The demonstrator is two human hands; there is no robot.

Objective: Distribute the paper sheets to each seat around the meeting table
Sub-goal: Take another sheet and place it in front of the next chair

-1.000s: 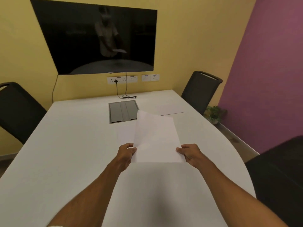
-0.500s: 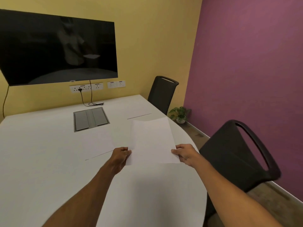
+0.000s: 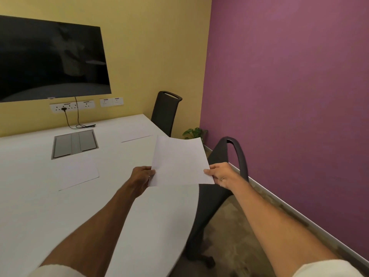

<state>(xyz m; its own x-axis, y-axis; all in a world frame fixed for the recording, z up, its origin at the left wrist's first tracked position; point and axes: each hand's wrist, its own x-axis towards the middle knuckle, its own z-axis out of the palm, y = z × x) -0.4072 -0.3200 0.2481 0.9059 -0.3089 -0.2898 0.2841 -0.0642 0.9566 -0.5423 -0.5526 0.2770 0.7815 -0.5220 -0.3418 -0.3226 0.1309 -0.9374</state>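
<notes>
I hold a white paper sheet (image 3: 179, 160) in the air over the right edge of the white meeting table (image 3: 40, 206). My left hand (image 3: 142, 174) pinches its lower left corner and my right hand (image 3: 221, 173) pinches its lower right corner. A second sheet (image 3: 79, 173) lies flat on the table, left of my hands. A third sheet (image 3: 135, 132) lies near the far right corner, in front of the far black chair (image 3: 165, 112). The near black chair (image 3: 223, 176) stands just beyond and below the held sheet.
A grey cable hatch (image 3: 74, 143) is set into the table's middle. A dark screen (image 3: 50, 60) and sockets (image 3: 71, 105) hang on the yellow wall. A small potted plant (image 3: 194, 132) sits by the purple wall (image 3: 289, 96). Bare floor runs along the right.
My view has swung right, bringing the near chair and purple wall in. The held sheet has moved with both hands from over the table's middle toward its right edge.
</notes>
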